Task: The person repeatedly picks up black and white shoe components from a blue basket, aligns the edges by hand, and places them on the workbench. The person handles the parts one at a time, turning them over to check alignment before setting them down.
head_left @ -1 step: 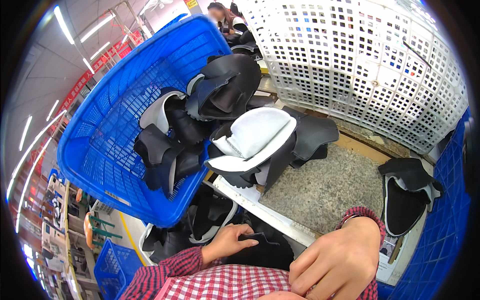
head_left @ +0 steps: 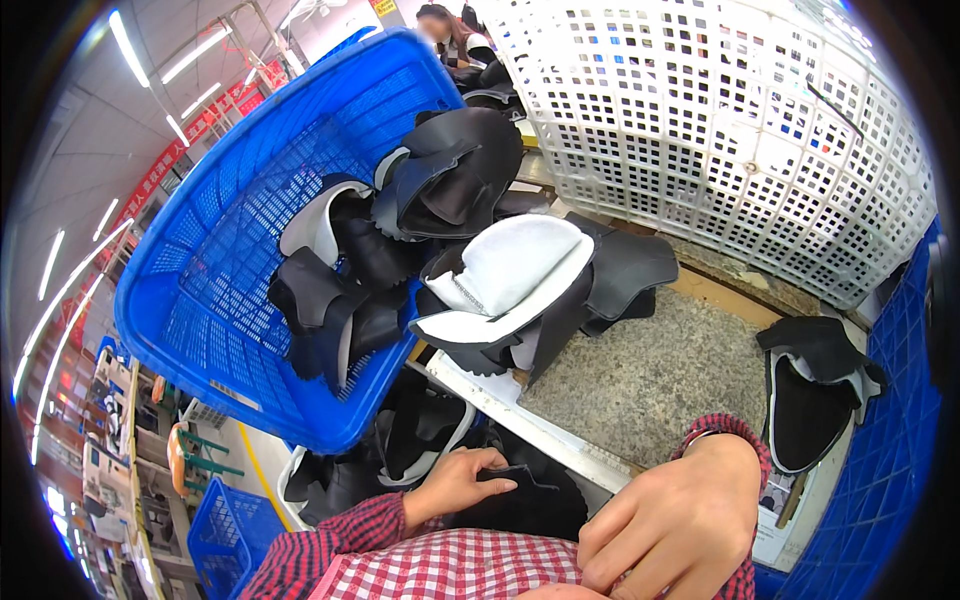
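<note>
Cloth in red-and-white check (head_left: pixel 450 562) covered your front and ran off the lower edge. Just beyond it, your left hand (head_left: pixel 455 485) pinched the top of a black piece (head_left: pixel 540 512) between thumb and fingers; the piece's lower part dropped out of sight behind the cloth. Your right hand (head_left: pixel 685 510) was bent downward with its fingers curled close together, but the lower edge cut into it, so I could not tell whether it gripped anything. Left of the black piece, dark shoe parts (head_left: pixel 425 435) lay partly covered by a tilted blue basket (head_left: pixel 262 415). Across the table (head_left: pixel 490 395) you had a speckled slab (head_left: pixel 660 385), a black upper (head_left: pixel 805 425) to its right, and a white-lined shoe part (head_left: pixel 530 265) hiding much of whatever lay under it. Parts inside the basket overlapped too much to count. Behind, a white perforated crate (head_left: pixel 752 168) ran past the upper edge. Far off, a person (head_left: pixel 465 45) appeared small and partly covered.
</note>
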Demonstrator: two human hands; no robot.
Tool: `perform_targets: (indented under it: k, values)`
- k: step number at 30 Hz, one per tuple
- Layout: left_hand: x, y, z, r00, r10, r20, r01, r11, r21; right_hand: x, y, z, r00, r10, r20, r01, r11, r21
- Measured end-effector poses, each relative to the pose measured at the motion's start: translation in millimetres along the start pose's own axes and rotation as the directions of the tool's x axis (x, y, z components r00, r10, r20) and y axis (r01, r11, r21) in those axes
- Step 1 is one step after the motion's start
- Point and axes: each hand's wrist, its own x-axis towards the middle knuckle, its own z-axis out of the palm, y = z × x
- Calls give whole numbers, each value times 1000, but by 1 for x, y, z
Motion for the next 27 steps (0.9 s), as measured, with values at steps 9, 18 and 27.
perform_targets:
  k: [9, 18, 27]
  values:
    - [-3, -3, 7, 998, 51, -35, -51, 998, 25, 1, 1, 2, 1000, -24, 11, 24, 1000, -1]
    - [0, 1, 8, 998, 63, -22, -63, 998, 6, 1, -3, 1, 999, -51, 7, 51, 999, -3]
    - [-1, 0, 9, 1000, 9, -10, -9, 1000, 12, -1, -2, 4, 999, -44, 7, 44, 999, -2]
